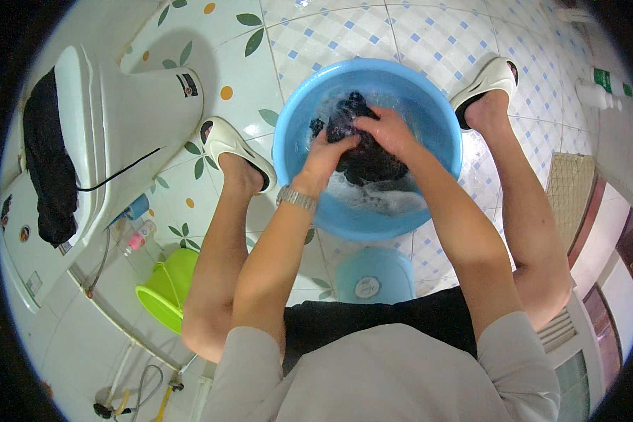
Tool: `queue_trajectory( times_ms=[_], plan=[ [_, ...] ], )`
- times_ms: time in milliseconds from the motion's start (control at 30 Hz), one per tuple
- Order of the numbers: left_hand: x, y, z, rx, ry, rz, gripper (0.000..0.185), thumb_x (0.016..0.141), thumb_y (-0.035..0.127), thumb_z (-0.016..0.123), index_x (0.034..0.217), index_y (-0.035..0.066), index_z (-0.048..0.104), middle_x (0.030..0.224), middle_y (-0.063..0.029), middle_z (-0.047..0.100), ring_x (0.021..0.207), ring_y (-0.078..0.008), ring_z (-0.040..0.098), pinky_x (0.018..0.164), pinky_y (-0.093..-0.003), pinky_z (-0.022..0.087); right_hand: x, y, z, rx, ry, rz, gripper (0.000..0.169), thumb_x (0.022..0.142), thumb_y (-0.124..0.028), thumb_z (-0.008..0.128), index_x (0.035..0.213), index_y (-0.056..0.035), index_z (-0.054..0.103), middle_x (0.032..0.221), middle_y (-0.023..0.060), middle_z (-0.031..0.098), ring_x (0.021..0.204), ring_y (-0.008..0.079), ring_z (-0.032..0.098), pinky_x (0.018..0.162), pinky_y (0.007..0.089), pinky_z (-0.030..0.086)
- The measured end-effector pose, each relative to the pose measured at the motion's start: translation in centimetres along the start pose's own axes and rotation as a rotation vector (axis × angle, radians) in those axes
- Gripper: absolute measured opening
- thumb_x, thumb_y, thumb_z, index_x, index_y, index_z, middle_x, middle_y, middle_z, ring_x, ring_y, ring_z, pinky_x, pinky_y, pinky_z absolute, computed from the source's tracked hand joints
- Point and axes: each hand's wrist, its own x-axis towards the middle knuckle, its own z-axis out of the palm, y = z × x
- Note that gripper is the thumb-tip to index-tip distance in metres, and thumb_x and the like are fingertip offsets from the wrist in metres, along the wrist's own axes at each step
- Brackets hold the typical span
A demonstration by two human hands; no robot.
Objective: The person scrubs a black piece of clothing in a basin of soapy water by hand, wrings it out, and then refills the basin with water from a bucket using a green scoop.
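A round blue plastic basin (366, 232) of soapy water stands on the tiled floor between my feet. Bunched in it is a wet black cloth (372, 163), partly under the water. My left hand (328, 155), with a metal-banded watch (297, 198) on its wrist, grips the cloth's left side. On the upper right part of the cloth, my right hand (387, 129) is closed around a fold. White suds (374, 202) float along the near side of the water. The fingertips of both hands are partly hidden in the cloth.
At left is a white toilet (132, 111) with a black garment (50, 163) draped over its lid. A green bucket (163, 293) and a pink-and-white bottle (140, 237) are by the left wall. A light-blue stool (374, 269) stands before me. White bottles (596, 95) are at right.
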Motion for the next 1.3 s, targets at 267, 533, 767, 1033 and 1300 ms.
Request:
queue_trajectory(
  times_ms=[267, 533, 767, 1033, 1300],
  plan=[
    [-8.1, -4.6, 2.3, 1.021, 0.064, 0.539, 0.073, 0.070, 0.001, 0.074, 0.135, 0.000, 0.041, 0.152, -0.0246, 0.021, 0.141, -0.0430, 0.024, 0.111, -0.0469, 0.033, -11.8, 4.2, 1.5, -0.704, 0.124, -0.485, 0.048, 0.079, -0.031, 0.064, 0.120, -0.0076, 0.060, 0.147, 0.0190, 0.035, 0.140, 0.0418, 0.025, 0.110, 0.0620, 0.022],
    [-2.2, -7.7, 3.9, 1.492, 0.136, 0.185, 0.054, 0.086, 0.020, 0.062, 0.132, -0.002, 0.043, 0.135, -0.0210, 0.047, 0.125, -0.0406, 0.044, 0.090, -0.0633, 0.042, -6.5, 8.8, 4.6, -0.901, 0.291, -0.331, 0.052, 0.087, -0.040, 0.062, 0.130, -0.0097, 0.056, 0.135, 0.0204, 0.049, 0.131, 0.0403, 0.038, 0.102, 0.0632, 0.030],
    [3.8, -7.7, 1.6, 1.638, 0.264, 0.403, 0.035, 0.085, 0.028, 0.060, 0.111, 0.005, 0.058, 0.093, -0.0179, 0.066, 0.090, -0.0350, 0.063, 0.075, -0.0491, 0.050, 1.5, 2.7, 1.7, -1.019, -0.237, 0.213, 0.051, 0.092, -0.050, 0.048, 0.116, -0.0091, 0.066, 0.115, 0.0214, 0.064, 0.110, 0.0384, 0.059, 0.096, 0.0560, 0.042],
    [1.2, -3.1, 1.4, 0.589, 0.300, 0.505, 0.051, 0.078, 0.014, 0.076, 0.119, 0.002, 0.048, 0.117, -0.0213, 0.056, 0.107, -0.0337, 0.056, 0.094, -0.0431, 0.045, 3.0, 2.4, 2.1, -0.055, 0.182, 0.099, 0.035, 0.087, -0.035, 0.060, 0.105, -0.0058, 0.068, 0.108, 0.0142, 0.067, 0.102, 0.0306, 0.061, 0.093, 0.0384, 0.046],
    [-8.2, -2.2, 0.5, 0.880, 0.090, 0.562, 0.115, 0.069, 0.021, 0.085, 0.153, 0.008, 0.008, 0.153, -0.0336, -0.011, 0.146, -0.0438, 0.002, 0.116, -0.0444, 0.019, -7.6, 4.1, 1.3, -0.454, -0.249, -0.373, 0.040, 0.071, -0.026, 0.072, 0.108, -0.0107, 0.064, 0.110, 0.0136, 0.062, 0.114, 0.0334, 0.051, 0.095, 0.0470, 0.042]
  ],
)
